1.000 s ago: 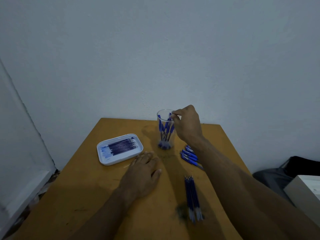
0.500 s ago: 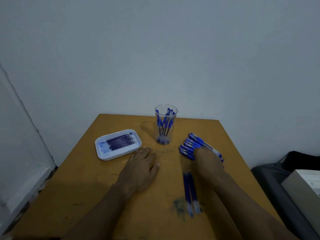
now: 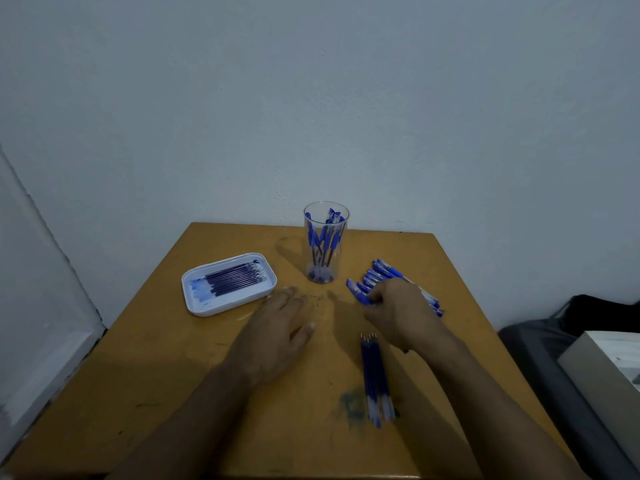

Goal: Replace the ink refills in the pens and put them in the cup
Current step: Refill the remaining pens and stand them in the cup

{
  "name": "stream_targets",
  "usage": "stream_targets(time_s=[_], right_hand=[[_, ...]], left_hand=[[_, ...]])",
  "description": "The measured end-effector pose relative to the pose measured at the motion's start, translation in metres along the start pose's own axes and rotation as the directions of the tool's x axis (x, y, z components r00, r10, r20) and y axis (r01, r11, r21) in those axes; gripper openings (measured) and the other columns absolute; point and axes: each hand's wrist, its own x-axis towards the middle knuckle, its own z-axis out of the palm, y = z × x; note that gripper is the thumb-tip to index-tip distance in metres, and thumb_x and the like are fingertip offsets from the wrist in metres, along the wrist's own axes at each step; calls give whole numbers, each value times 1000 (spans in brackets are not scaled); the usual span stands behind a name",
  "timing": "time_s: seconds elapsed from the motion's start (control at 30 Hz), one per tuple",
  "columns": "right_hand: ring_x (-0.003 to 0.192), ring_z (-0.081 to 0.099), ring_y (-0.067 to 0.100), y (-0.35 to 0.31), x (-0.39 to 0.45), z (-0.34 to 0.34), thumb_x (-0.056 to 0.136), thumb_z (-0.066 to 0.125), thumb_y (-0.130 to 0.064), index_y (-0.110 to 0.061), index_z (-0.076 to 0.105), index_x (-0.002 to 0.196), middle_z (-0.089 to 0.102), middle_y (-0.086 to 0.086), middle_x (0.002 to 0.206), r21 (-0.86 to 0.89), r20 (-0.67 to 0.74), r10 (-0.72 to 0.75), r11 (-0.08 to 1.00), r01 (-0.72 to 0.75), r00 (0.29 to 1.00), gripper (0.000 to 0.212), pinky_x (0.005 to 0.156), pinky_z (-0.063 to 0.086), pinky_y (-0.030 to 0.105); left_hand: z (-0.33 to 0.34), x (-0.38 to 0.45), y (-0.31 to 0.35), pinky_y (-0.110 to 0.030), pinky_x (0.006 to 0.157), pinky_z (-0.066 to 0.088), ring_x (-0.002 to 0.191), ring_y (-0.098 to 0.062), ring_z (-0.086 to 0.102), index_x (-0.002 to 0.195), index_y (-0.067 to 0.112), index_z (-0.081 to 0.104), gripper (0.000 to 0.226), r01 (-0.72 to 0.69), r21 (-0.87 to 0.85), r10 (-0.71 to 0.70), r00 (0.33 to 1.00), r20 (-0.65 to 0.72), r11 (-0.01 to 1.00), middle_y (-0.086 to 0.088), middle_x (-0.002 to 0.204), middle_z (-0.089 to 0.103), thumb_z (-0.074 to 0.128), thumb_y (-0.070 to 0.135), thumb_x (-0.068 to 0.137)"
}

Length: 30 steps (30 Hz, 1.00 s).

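A clear cup (image 3: pixel 317 209) with several blue pens stands at the back of the wooden table (image 3: pixel 166 375). To its right lies a pile of blue pens (image 3: pixel 381 270). My right hand (image 3: pixel 401 313) rests over that pile, its fingertips curled on a pen at the pile's near left end. My left hand (image 3: pixel 277 334) lies flat on the table, fingers straight, holding nothing. A white tray (image 3: pixel 239 301) at the left holds several refills (image 3: pixel 232 280). A bundle of loose refills (image 3: pixel 375 375) lies on the table by my right wrist.
A blue ink smear (image 3: pixel 351 407) marks the table beside the loose refills. The table stands against a pale wall. Off its right edge sit a dark bag (image 3: pixel 540 344) and a light box (image 3: pixel 602 372).
My right hand left the cup's rim, came down to the pen pile and now curls its fingers on a pen there. My left hand stayed flat on the table.
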Motion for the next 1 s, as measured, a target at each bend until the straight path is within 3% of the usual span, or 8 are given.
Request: stream_targets(time_s=[0.07, 0.13, 0.23, 0.3, 0.47, 0.6, 0.83, 1.0], right_hand=[[54, 51, 14, -12, -17, -3, 93, 66, -16, -5, 65, 79, 61, 13, 68, 324, 84, 34, 944, -60, 996, 18, 48, 41, 27], [44, 37, 15, -20, -31, 0, 89, 64, -7, -10, 52, 74, 45, 7, 58, 647, 226, 42, 740, -183, 973, 19, 41, 28, 26], [43, 40, 16, -26, -36, 17, 86, 61, -1, -13, 49, 75, 48, 6, 60, 788, 356, -1, 539, -299, 935, 20, 36, 24, 22], [46, 50, 17, -29, -36, 26, 88, 63, 1, -5, 56, 87, 58, 11, 65, 823, 381, -69, 479, -304, 922, 9, 32, 31, 22], [62, 65, 22, -21, -33, 33, 90, 73, -6, 13, 58, 120, 70, 23, 89, 865, 415, -154, 373, -336, 897, 39, 42, 55, 27], [65, 67, 22, -14, -28, 38, 96, 67, -15, 16, 64, 110, 71, 32, 97, 909, 306, -123, 331, -252, 944, 34, 46, 58, 28], [62, 69, 23, -13, -24, 47, 87, 74, -5, 12, 65, 104, 71, 25, 80, 930, 215, -49, 316, -189, 975, 25, 45, 57, 29], [66, 71, 25, -11, -24, 47, 86, 74, -5, 8, 68, 101, 73, 26, 84, 918, 194, -71, 364, -156, 978, 21, 49, 58, 29]], left_hand=[[-3, -10, 6, -38, 117, 38, 143, -5, 36, 151, 34, 43, 58, -55, -133, 44, 995, -88, 990, 11, 156, 43, 44, 60, 99], [-5, -24, 16, -36, 102, 52, 121, 1, 56, 139, 33, 58, 49, -64, -326, 12, 987, -159, 943, 14, 133, 62, 48, 59, 98], [-11, -34, 34, -44, 78, 62, 87, -14, 71, 117, 29, 71, 31, -3, -684, -66, 995, -75, 730, 4, 96, 75, 53, 46, 98], [-17, -36, 40, -42, 63, 61, 74, -25, 73, 116, 24, 70, 28, 56, -800, -43, 998, 37, 598, -5, 89, 75, 56, 40, 98], [-11, -32, 29, -29, 44, 44, 50, -19, 57, 119, 26, 69, 29, 136, -807, -74, 991, 115, 575, -2, 84, 74, 68, 36, 92], [-6, -30, 20, -28, 48, 43, 51, -10, 52, 113, 28, 72, 19, 134, -784, -85, 991, 104, 607, -3, 79, 74, 66, 29, 95], [-1, -27, 14, -25, 50, 46, 56, -18, 57, 103, 14, 70, 8, 142, -767, -72, 990, 125, 626, -6, 83, 73, 63, 15, 99], [0, -26, 15, -27, 58, 47, 59, -9, 58, 88, 25, 75, 24, 73, -720, -23, 997, 79, 690, -2, 71, 70, 61, 41, 97]])
